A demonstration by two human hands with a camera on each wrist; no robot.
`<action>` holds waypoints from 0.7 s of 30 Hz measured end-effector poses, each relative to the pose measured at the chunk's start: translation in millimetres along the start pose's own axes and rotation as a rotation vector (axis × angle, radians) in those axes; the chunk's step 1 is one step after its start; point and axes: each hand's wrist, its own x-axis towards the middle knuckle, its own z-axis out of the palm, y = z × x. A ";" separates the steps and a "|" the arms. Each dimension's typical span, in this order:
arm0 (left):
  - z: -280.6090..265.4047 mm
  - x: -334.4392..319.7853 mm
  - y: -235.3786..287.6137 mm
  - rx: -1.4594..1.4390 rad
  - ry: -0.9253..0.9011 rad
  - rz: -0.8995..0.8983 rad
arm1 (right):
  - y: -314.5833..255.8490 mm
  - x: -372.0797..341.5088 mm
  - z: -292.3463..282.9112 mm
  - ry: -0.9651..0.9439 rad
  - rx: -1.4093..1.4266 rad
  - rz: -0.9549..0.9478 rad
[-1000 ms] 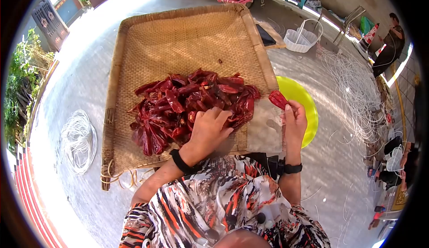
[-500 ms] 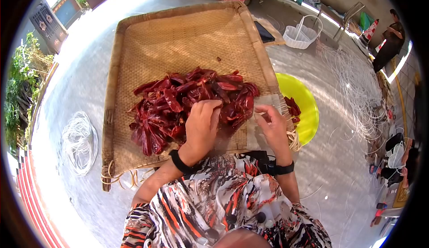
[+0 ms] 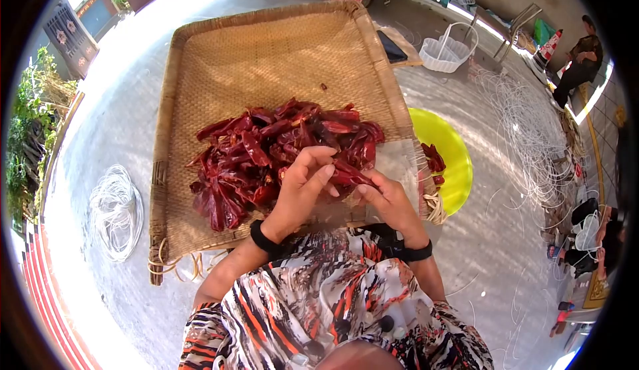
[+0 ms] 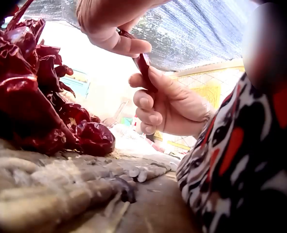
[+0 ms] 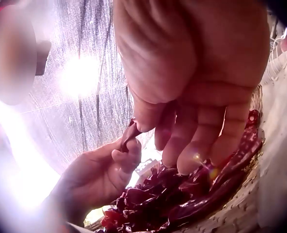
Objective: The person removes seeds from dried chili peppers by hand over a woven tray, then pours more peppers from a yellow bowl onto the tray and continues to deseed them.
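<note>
A heap of dried red chilies (image 3: 233,150) lies on a woven bamboo tray (image 3: 266,50) in front of the person. Just above the heap's near right side, one dried red chili (image 3: 351,174) spans the gap between both hands. The left hand (image 3: 301,191) pinches its left end between thumb and fingers. At the other end, the right hand (image 3: 396,207) grips it with the thumb on top. In the left wrist view the chili (image 4: 143,67) slants down into the right hand (image 4: 170,104). The right wrist view shows the left hand (image 5: 102,177) pinching it, the right palm hiding part.
Right of the tray stands a yellow basin (image 3: 456,140) with several chilies (image 3: 434,159) inside. A pale sheet (image 3: 396,153) covers the tray's right edge. White cord coils (image 3: 116,213) lie on the ground at left, a loose cord tangle (image 3: 532,130) at right. Farther back is a white basket (image 3: 446,53).
The right hand held a chili over the basin, then came back without it, leaving chilies visible there. The left hand has lifted another chili from the heap, and both hands now hold it.
</note>
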 end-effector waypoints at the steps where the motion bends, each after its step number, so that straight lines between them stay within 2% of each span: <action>1: -1.0 1.7 -2.5 -0.023 -0.016 -0.005 | 0.6 -0.1 -1.3 -0.011 0.018 0.021; 2: -1.2 1.9 -4.4 -0.046 -0.032 -0.011 | 1.9 0.0 -4.5 0.020 -0.002 0.007; 4: 3.2 0.0 -5.3 0.256 -0.002 0.084 | 5.7 1.9 -15.8 0.083 -0.043 -0.024; 5: 4.7 -0.6 -5.4 0.408 0.013 0.132 | 9.8 3.0 -22.6 0.166 0.040 0.009; 7: -1.8 -1.4 -7.2 0.921 -0.149 0.361 | 22.9 5.3 -38.3 0.334 0.206 0.077; 8: -3.9 -1.9 -8.3 1.176 -0.233 0.477 | 29.1 5.3 -45.9 0.405 0.390 0.060; 9: -2.8 -3.1 -8.6 1.223 -0.262 0.518 | 34.8 4.4 -53.3 0.473 0.574 0.043; 11: -1.3 -7.7 -13.1 1.340 -0.204 0.558 | 42.9 1.7 -65.3 0.547 0.903 0.045; 14: -8.7 -5.4 -21.1 1.421 -0.197 0.633 | 47.9 1.5 -66.3 0.442 0.840 0.158; 18: -11.6 -3.7 -27.1 1.487 -0.175 0.631 | 36.6 5.8 -44.0 0.236 0.245 0.114; 21: -2.1 -1.8 -19.8 1.356 -0.153 0.578 | 10.0 2.0 -24.8 -0.008 0.007 0.093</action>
